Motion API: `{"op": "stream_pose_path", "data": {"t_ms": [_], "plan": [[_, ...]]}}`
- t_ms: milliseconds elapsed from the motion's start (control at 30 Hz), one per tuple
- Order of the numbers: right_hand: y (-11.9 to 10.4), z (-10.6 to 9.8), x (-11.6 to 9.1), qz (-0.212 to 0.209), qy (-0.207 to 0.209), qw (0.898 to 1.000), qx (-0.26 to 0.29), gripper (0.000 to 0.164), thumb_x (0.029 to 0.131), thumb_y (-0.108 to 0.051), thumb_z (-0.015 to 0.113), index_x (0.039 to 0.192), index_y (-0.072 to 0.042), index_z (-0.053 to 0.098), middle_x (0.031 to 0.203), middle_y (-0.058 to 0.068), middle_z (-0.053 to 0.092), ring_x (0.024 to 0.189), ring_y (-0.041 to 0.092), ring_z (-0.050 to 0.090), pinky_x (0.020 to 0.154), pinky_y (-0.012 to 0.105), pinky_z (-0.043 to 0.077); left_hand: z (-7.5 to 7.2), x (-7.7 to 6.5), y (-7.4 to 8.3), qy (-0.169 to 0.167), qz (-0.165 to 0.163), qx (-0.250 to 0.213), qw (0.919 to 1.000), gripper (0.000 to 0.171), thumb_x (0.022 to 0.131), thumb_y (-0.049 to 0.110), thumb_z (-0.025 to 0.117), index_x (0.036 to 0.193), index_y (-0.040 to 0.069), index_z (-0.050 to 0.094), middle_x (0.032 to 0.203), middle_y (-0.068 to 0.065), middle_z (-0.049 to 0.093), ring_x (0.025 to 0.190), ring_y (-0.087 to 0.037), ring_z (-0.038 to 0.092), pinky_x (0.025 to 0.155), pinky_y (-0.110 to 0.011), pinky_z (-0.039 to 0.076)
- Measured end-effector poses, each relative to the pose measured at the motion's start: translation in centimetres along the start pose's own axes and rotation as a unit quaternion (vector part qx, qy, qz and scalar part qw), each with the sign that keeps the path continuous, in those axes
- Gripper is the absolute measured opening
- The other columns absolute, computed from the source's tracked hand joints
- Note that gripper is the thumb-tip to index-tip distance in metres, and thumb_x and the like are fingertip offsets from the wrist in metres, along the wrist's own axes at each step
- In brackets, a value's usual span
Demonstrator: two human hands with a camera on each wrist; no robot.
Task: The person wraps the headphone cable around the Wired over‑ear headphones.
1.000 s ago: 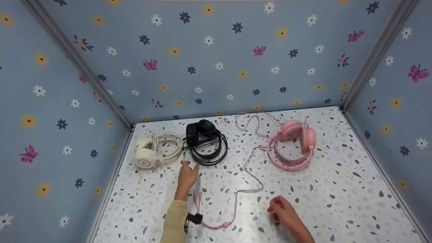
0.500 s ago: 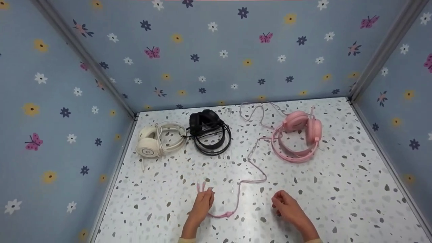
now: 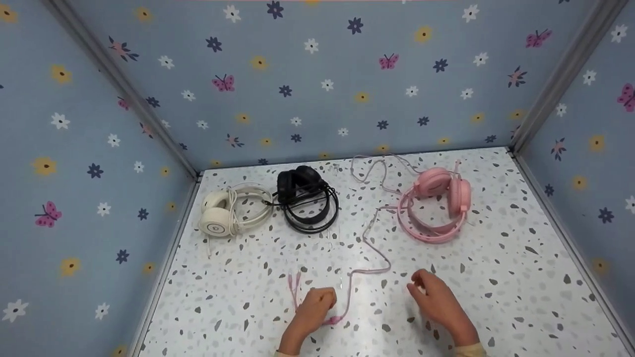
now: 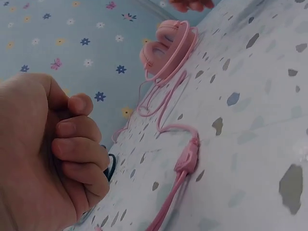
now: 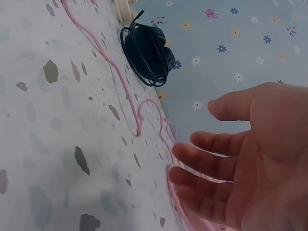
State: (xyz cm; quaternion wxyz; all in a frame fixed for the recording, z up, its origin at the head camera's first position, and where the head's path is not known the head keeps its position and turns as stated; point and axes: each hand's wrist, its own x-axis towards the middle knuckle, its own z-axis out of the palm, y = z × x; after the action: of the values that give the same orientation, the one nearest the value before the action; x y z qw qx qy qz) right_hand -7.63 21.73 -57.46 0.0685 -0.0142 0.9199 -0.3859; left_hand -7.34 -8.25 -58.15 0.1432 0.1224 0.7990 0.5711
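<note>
My left hand (image 3: 315, 307) is over the near part of the table, beside the pink cable (image 3: 369, 271). In the left wrist view its fingers (image 4: 79, 149) are curled into the palm around nothing. The cable's pink splitter (image 4: 187, 156) lies just right of that hand, with two pink plugs (image 3: 297, 281) on its far left side. To the right, my right hand (image 3: 439, 300) hovers above the table, fingers loosely bent and holding nothing. Beyond it lie the pink headphones (image 3: 459, 196), partly hidden behind the fingers in the right wrist view.
White headphones (image 3: 217, 220) with their cable wound around them lie at the far left. Black headphones (image 3: 312, 228) sit beside them, also with a bundled cable. Blue flower-patterned walls (image 3: 307, 109) enclose the speckled white table (image 3: 238, 292) at the back and sides.
My left hand has drawn back from near the black headphones toward the cable splitter, and its fingers have curled in. My right hand has shifted slightly right and its fingers have loosened.
</note>
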Motion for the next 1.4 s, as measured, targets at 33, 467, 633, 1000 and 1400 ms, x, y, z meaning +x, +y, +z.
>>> {"op": "stream_pose_path", "data": {"t_ms": [33,467,633,1000,1400], "plan": [[-0.1,-0.3,0.4,-0.027,0.03,0.999,-0.022,0.022,0.084,-0.027,0.059,0.098,-0.01,0.054,0.087,0.003,0.053,0.076,0.017,0.049,0.067,0.034,0.041,0.4,0.2,-0.3,-0.002,-0.002,0.002,1.0,0.03,0.089,0.003,0.037,0.06,0.003,0.044,0.05,0.004,0.034,0.043,-0.006,0.027,0.043,-0.022,0.027],[-0.2,-4.2,9.0,-0.127,0.209,0.951,-0.191,0.066,0.064,-0.034,0.076,0.106,0.005,0.045,0.103,0.022,0.044,0.098,0.038,0.041,0.084,0.049,0.03,1.2,0.4,-3.0,-0.01,-0.056,-0.001,0.9984,0.033,0.095,0.027,0.037,0.072,0.013,0.056,0.059,-0.011,0.051,0.046,-0.009,0.039,0.044,-0.023,0.034],[2.3,-2.3,12.4,-0.076,0.165,0.957,-0.228,0.086,0.057,-0.039,0.079,0.118,0.006,0.039,0.112,0.026,0.042,0.103,0.043,0.039,0.086,0.055,0.027,1.4,-0.4,-3.5,-0.015,-0.082,-0.017,0.9964,0.03,0.095,0.024,0.039,0.074,0.012,0.057,0.057,-0.008,0.05,0.046,-0.009,0.041,0.044,-0.023,0.035],[5.5,-0.9,15.2,-0.012,0.139,0.955,-0.26,0.032,0.071,-0.021,0.068,0.092,-0.002,0.054,0.08,0.015,0.054,0.074,0.038,0.05,0.069,0.056,0.031,2.4,0.3,-3.2,-0.044,-0.07,-0.011,0.9966,0.031,0.095,0.028,0.039,0.081,0.011,0.061,0.054,0.002,0.045,0.044,-0.009,0.038,0.041,-0.022,0.034],[4.3,-1.8,14.2,-0.094,0.143,0.955,-0.241,0.054,0.072,-0.053,0.063,0.091,-0.005,0.048,0.054,0.004,0.043,0.043,0.02,0.042,0.039,0.037,0.03,3.0,0.0,-4.5,-0.078,-0.049,0.017,0.9956,0.03,0.095,0.028,0.04,0.081,0.014,0.062,0.055,0.003,0.046,0.043,-0.008,0.038,0.042,-0.023,0.034]]}}
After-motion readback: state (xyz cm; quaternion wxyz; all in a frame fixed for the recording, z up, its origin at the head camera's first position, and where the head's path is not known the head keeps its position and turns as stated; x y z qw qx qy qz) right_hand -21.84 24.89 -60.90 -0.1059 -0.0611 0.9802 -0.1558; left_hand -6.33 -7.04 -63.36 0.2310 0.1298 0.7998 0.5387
